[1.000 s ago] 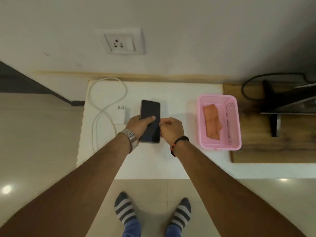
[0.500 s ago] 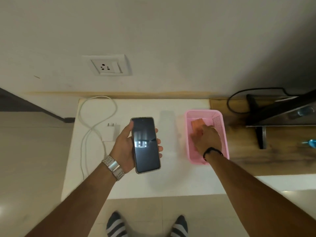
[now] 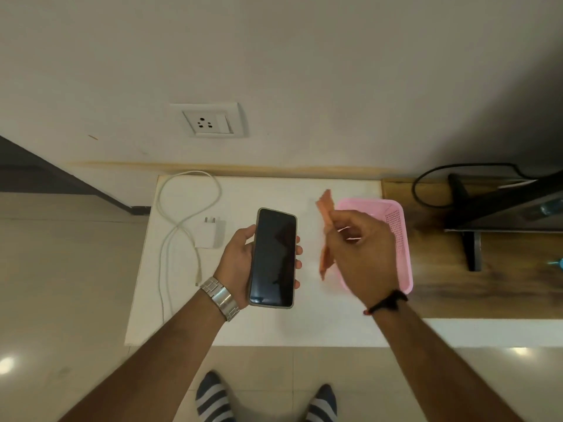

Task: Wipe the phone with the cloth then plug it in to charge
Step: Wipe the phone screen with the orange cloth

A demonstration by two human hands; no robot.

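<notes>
White table [image 3: 170, 315] front edge bare; left hand [image 3: 240, 266] grips phone [image 3: 273, 257], right hand [image 3: 359, 254] pinches cloth [image 3: 325, 208] beside basket [image 3: 399, 226].

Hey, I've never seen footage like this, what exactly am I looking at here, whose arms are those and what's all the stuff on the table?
There is no machine here. A person wears one camera on the head, looking forward and down, so the two arms and the striped socks at the bottom belong to the wearer. The left hand holds a dark phone, screen up. The right hand pinches an orange cloth, lifted in the air beside a pink basket. On the white table lie a white charger and its looped cable, not plugged in. A wall socket sits above. The cloth is blurred.
</notes>
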